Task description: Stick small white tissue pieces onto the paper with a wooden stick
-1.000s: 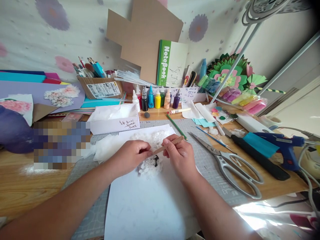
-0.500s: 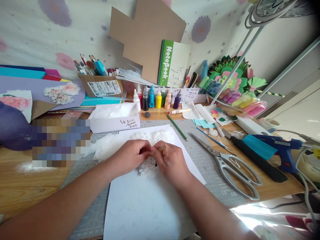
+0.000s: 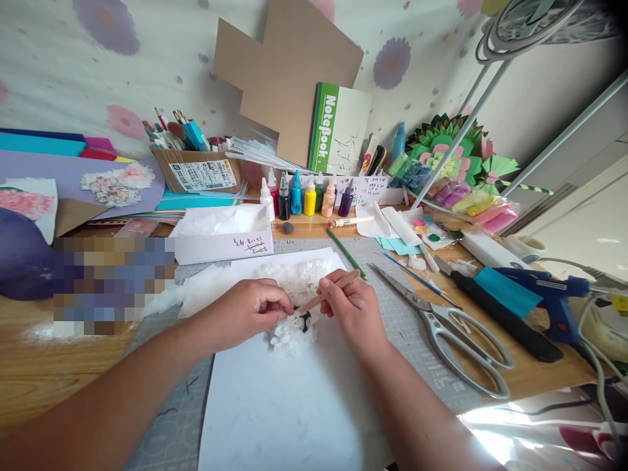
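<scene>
A thin wooden stick (image 3: 321, 292) is pinched in my right hand (image 3: 350, 307), its tip pointing down-left at a dark patch in the white ruffled paper cluster (image 3: 293, 337). My left hand (image 3: 250, 311) is closed at the left edge of that cluster, its fingertips pressed together; what they hold, if anything, is too small to make out. The cluster lies on a white sheet (image 3: 279, 405). Behind the hands, more white ruffled pieces (image 3: 314, 269) rest on the same sheet.
An open white box (image 3: 223, 248) stands behind my left hand. Large scissors (image 3: 441, 327), a craft knife (image 3: 505, 317) and a blue glue gun (image 3: 554, 294) lie to the right. Paint bottles (image 3: 309, 197) line the back, and a green pencil (image 3: 346, 254) lies before them.
My right hand has moved right, away from my left fingertips, and the stick now shows at full length. My left hand has shifted slightly down and left.
</scene>
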`<act>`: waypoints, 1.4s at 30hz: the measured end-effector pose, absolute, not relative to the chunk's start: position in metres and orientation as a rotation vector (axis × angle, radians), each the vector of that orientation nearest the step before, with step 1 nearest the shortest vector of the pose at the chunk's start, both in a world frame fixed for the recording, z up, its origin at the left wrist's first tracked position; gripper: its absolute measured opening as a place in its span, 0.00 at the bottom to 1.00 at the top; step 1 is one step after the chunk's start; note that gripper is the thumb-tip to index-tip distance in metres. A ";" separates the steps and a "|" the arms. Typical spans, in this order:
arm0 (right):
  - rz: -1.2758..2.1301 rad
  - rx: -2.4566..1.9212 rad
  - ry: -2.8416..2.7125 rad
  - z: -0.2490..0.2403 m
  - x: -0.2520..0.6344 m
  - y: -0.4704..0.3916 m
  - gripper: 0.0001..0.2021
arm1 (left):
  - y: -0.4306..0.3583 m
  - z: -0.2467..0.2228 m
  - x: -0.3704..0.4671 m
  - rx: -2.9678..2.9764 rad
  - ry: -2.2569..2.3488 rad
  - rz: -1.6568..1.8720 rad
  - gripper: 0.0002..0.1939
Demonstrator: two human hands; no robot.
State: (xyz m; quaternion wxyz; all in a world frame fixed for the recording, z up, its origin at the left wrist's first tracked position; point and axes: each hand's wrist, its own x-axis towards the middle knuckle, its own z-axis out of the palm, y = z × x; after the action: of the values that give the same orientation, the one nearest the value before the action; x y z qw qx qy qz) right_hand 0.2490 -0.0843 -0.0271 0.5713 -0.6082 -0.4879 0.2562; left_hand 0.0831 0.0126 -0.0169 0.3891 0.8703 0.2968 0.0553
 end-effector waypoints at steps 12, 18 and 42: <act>0.639 -1.401 -1.234 -0.030 0.250 -0.088 0.18 | 0.079 0.008 0.007 2.351 1.321 0.477 0.07; 0.614 -1.467 -1.302 -0.034 0.253 -0.090 0.19 | 0.079 0.006 0.002 2.436 1.273 0.252 0.10; 0.616 -1.426 -1.310 -0.028 0.249 -0.090 0.18 | 0.027 0.011 0.049 2.023 0.734 0.648 0.05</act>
State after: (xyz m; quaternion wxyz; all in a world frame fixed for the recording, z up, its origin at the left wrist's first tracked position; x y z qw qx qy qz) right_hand 0.2494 -0.0903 -0.0281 0.5267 -0.5966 -0.5480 0.2576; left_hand 0.0489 0.0268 0.0112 0.4322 0.8117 0.2944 0.2602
